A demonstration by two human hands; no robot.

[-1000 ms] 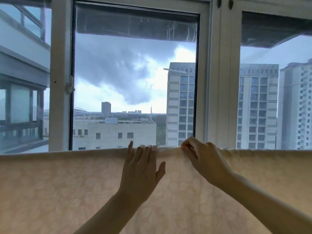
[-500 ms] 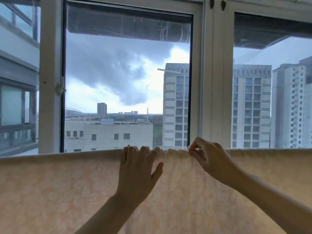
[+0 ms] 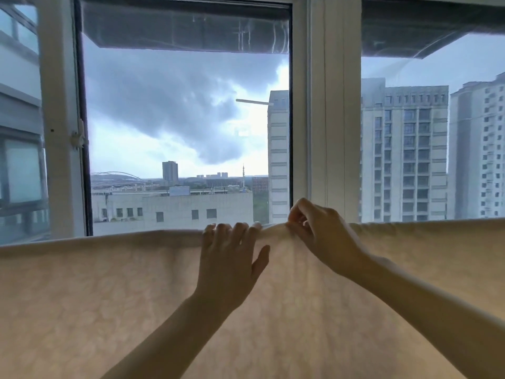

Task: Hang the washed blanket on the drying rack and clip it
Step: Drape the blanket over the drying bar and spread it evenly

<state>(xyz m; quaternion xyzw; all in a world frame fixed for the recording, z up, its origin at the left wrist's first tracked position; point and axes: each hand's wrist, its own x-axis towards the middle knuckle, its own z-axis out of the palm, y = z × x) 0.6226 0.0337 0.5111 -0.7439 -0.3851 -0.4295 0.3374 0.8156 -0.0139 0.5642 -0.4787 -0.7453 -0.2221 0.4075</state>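
The blanket (image 3: 109, 296) hung across the whole view below the window post (image 3: 328, 132), its top fold running level from side to side, and the rack beneath that fold was hidden. Over the last second the left hand (image 3: 229, 258), just left of the post's foot, had gone from lying flat with straight fingers to hooking its fingers (image 3: 222, 232) over the fold, thumb spread aside. The right hand (image 3: 325, 236), directly below the post, kept its fingertips pinching a small gather of cloth at the fold. That read as settling and evening the fold, so hanging seemed nearly done and clipping not begun (no clip showed anywhere). The fold ran on unbroken far to the left and right of the post, with open air above it, so the hands looked free to slide either way along it.
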